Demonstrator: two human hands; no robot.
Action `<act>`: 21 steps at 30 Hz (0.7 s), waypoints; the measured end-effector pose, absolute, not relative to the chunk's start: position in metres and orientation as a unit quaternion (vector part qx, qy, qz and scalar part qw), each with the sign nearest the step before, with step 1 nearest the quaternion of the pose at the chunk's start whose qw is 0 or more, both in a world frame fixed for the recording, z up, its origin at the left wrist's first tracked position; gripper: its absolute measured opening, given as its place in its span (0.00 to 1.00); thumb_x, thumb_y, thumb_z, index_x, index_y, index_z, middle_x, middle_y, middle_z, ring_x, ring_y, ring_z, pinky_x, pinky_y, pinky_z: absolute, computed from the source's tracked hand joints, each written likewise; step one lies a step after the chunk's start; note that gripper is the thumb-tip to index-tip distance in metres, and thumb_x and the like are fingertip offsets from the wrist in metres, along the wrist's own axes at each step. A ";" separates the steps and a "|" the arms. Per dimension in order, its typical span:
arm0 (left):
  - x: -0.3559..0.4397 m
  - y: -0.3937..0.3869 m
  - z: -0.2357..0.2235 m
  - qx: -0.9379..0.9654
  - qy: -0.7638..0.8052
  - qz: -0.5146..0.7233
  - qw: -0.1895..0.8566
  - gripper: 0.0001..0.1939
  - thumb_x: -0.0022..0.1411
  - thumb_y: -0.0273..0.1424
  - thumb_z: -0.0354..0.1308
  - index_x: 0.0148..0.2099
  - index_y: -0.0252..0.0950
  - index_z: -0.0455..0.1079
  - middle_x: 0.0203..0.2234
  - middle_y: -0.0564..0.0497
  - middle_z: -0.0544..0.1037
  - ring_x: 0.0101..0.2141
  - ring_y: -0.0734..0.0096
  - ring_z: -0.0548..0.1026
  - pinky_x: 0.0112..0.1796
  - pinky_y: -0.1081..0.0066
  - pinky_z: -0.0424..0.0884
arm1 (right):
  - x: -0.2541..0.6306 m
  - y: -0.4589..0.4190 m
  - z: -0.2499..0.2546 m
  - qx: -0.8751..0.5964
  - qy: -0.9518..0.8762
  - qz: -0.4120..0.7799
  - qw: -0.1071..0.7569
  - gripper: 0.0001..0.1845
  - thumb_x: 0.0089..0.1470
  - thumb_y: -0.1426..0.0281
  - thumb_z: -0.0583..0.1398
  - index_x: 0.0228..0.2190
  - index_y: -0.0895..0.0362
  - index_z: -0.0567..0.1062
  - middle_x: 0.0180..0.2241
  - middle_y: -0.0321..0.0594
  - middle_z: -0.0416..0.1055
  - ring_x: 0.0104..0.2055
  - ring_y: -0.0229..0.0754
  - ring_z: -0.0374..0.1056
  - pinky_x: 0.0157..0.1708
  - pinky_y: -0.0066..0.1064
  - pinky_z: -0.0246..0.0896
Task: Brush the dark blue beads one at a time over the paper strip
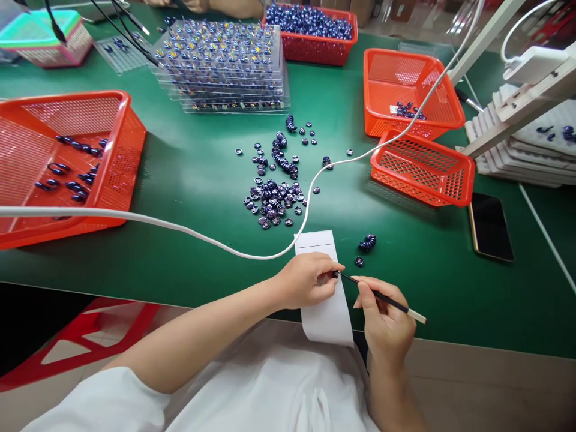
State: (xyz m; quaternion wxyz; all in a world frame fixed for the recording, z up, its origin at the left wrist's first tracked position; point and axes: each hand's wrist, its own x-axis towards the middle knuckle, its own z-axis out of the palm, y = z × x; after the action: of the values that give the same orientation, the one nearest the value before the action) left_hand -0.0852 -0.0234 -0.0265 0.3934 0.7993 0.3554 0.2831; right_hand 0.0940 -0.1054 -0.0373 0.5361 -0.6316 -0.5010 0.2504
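Note:
My left hand is closed in a pinch on a small dark bead-like piece, held over a white paper strip. In my right hand is a slim black pen-like tool with a pale end, its thin tip touching or nearly touching that piece. Just beyond the hands lie a short row of shiny dark blue pieces and a single piece. A larger loose pile of pieces is farther up the green table.
A white cable crosses the table. Orange baskets stand at left and right, with a smaller basket and a phone nearby. Stacked clear trays and a full red basket are behind. Another person's arm shows.

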 end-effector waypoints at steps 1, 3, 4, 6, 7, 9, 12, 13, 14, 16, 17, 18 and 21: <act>-0.085 -0.023 -0.027 0.798 0.359 0.282 0.395 0.17 0.60 0.26 0.55 0.48 0.31 0.78 0.28 0.49 0.79 0.27 0.72 0.74 0.29 0.74 0.70 | 0.094 -0.105 -0.038 -0.630 -0.502 0.249 0.538 0.04 0.58 0.68 0.66 0.36 0.54 0.80 0.38 0.39 0.81 0.22 0.33 0.71 0.24 0.28 0.69; -0.084 -0.024 -0.027 0.791 0.367 0.281 0.400 0.16 0.60 0.26 0.55 0.48 0.30 0.78 0.28 0.49 0.79 0.27 0.72 0.73 0.29 0.73 0.69 | 0.094 -0.105 -0.037 -0.626 -0.495 0.253 0.547 0.04 0.57 0.68 0.66 0.36 0.54 0.80 0.38 0.40 0.81 0.22 0.33 0.71 0.23 0.28 0.69; -0.083 -0.024 -0.028 0.787 0.371 0.282 0.403 0.16 0.60 0.26 0.55 0.48 0.30 0.78 0.28 0.49 0.78 0.27 0.72 0.73 0.29 0.73 0.69 | 0.094 -0.105 -0.036 -0.623 -0.487 0.258 0.555 0.04 0.57 0.68 0.66 0.36 0.54 0.80 0.38 0.40 0.81 0.22 0.33 0.71 0.23 0.28 0.69; -0.083 -0.025 -0.028 0.779 0.376 0.286 0.412 0.16 0.60 0.26 0.55 0.49 0.30 0.78 0.27 0.49 0.78 0.26 0.73 0.73 0.29 0.74 0.69 | 0.094 -0.105 -0.035 -0.614 -0.466 0.268 0.578 0.04 0.57 0.68 0.66 0.36 0.55 0.80 0.38 0.40 0.80 0.21 0.33 0.70 0.23 0.29 0.69; -0.083 -0.025 -0.027 0.776 0.378 0.290 0.414 0.17 0.60 0.26 0.55 0.49 0.30 0.78 0.27 0.49 0.77 0.26 0.73 0.72 0.29 0.74 0.69 | 0.093 -0.106 -0.034 -0.611 -0.452 0.272 0.590 0.04 0.57 0.68 0.66 0.36 0.55 0.80 0.38 0.41 0.80 0.21 0.33 0.70 0.23 0.29 0.69; -0.088 -0.023 -0.024 0.773 0.391 0.297 0.402 0.17 0.62 0.26 0.54 0.50 0.31 0.77 0.29 0.50 0.77 0.26 0.74 0.72 0.30 0.74 0.70 | 0.093 -0.106 -0.034 -0.604 -0.423 0.275 0.618 0.04 0.57 0.69 0.66 0.35 0.56 0.79 0.38 0.41 0.80 0.21 0.33 0.70 0.23 0.29 0.69; -0.104 -0.014 -0.016 0.773 0.474 0.283 0.310 0.19 0.64 0.27 0.51 0.54 0.34 0.75 0.33 0.48 0.77 0.30 0.71 0.73 0.33 0.72 0.71 | 0.093 -0.104 -0.036 -0.584 -0.372 0.267 0.670 0.05 0.57 0.68 0.67 0.34 0.57 0.78 0.36 0.41 0.79 0.20 0.33 0.69 0.22 0.30 0.67; -0.111 -0.009 -0.012 0.771 0.517 0.265 0.261 0.20 0.64 0.27 0.50 0.56 0.34 0.74 0.34 0.47 0.77 0.32 0.69 0.74 0.34 0.71 0.72 | 0.093 -0.103 -0.037 -0.577 -0.356 0.263 0.686 0.05 0.56 0.68 0.67 0.33 0.57 0.77 0.35 0.40 0.79 0.19 0.33 0.69 0.22 0.30 0.67; -0.117 -0.004 -0.010 0.767 0.558 0.235 0.213 0.21 0.65 0.26 0.49 0.58 0.35 0.72 0.37 0.46 0.77 0.35 0.66 0.74 0.37 0.69 0.72 | 0.093 -0.102 -0.037 -0.573 -0.342 0.259 0.698 0.06 0.56 0.68 0.67 0.33 0.57 0.76 0.34 0.39 0.79 0.19 0.33 0.69 0.22 0.30 0.67; -0.129 0.005 -0.006 0.751 0.624 0.175 0.125 0.25 0.64 0.25 0.49 0.63 0.33 0.68 0.41 0.42 0.76 0.42 0.58 0.74 0.43 0.62 0.73 | 0.094 -0.100 -0.037 -0.562 -0.318 0.258 0.719 0.07 0.56 0.68 0.67 0.32 0.57 0.75 0.33 0.38 0.79 0.19 0.33 0.69 0.23 0.31 0.67; -0.132 0.008 -0.005 0.742 0.646 0.156 0.087 0.27 0.64 0.25 0.50 0.65 0.30 0.65 0.44 0.39 0.75 0.46 0.54 0.72 0.45 0.59 0.73 | 0.095 -0.100 -0.037 -0.554 -0.309 0.259 0.729 0.07 0.56 0.68 0.67 0.32 0.57 0.74 0.33 0.38 0.79 0.19 0.33 0.69 0.23 0.31 0.66; -0.133 0.009 -0.005 0.739 0.656 0.145 0.056 0.29 0.64 0.25 0.51 0.66 0.28 0.62 0.46 0.36 0.74 0.48 0.50 0.71 0.48 0.55 0.73 | 0.096 -0.099 -0.037 -0.547 -0.300 0.258 0.738 0.07 0.56 0.68 0.67 0.32 0.57 0.74 0.34 0.38 0.79 0.20 0.33 0.69 0.23 0.30 0.66; -0.119 0.005 -0.008 0.780 0.603 0.165 0.022 0.29 0.63 0.25 0.52 0.66 0.26 0.61 0.51 0.32 0.71 0.51 0.46 0.69 0.50 0.50 0.72 | 0.097 -0.099 -0.036 -0.537 -0.285 0.248 0.755 0.08 0.56 0.67 0.66 0.33 0.56 0.73 0.35 0.37 0.79 0.20 0.32 0.69 0.24 0.30 0.66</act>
State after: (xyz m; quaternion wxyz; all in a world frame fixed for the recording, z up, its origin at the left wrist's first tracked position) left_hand -0.1189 0.0048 -0.0081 0.0224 0.7802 0.6028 0.1654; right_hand 0.0968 -0.0994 -0.0358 0.7545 -0.5365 -0.2853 0.2479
